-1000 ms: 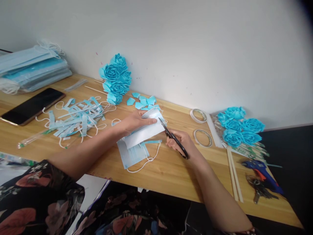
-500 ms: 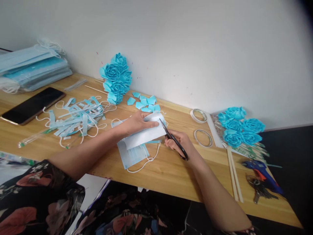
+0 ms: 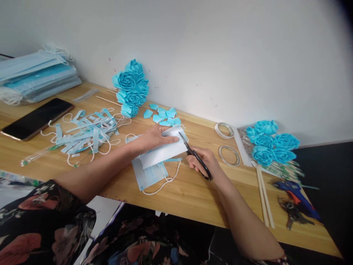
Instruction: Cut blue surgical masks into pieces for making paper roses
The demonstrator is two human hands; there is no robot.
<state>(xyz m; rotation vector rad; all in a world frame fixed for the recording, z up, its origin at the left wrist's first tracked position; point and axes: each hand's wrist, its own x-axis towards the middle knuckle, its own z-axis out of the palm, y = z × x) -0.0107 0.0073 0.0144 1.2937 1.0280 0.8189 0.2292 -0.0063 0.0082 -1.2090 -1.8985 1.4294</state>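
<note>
In my left hand [image 3: 157, 139] a white and pale blue face mask [image 3: 162, 152] is pinched, thumb on top and fingers underneath. My right hand [image 3: 202, 160] grips black-handled scissors [image 3: 190, 150], whose blades lie against the mask's right end near its upper edge. Below it another light blue face mask [image 3: 150, 176] lies on the table, one white ear loop trailing toward me. Just beyond my left hand, several small blue cut petals [image 3: 162, 115] are scattered on the wood.
Blue flowers [image 3: 129, 88] lean by the wall, and more flowers [image 3: 264, 141] lie right. A mask stack [image 3: 35, 79], phone [image 3: 38, 117] and heap of strips [image 3: 91, 132] are left. Tape rolls [image 3: 229, 156], sticks [image 3: 264, 197], a blue glue gun [image 3: 298, 198] and keys [image 3: 293, 215] sit right.
The scissors and my right hand have shifted very slightly, the blade tip a little further up and left on the mask. My left hand keeps its hold.
</note>
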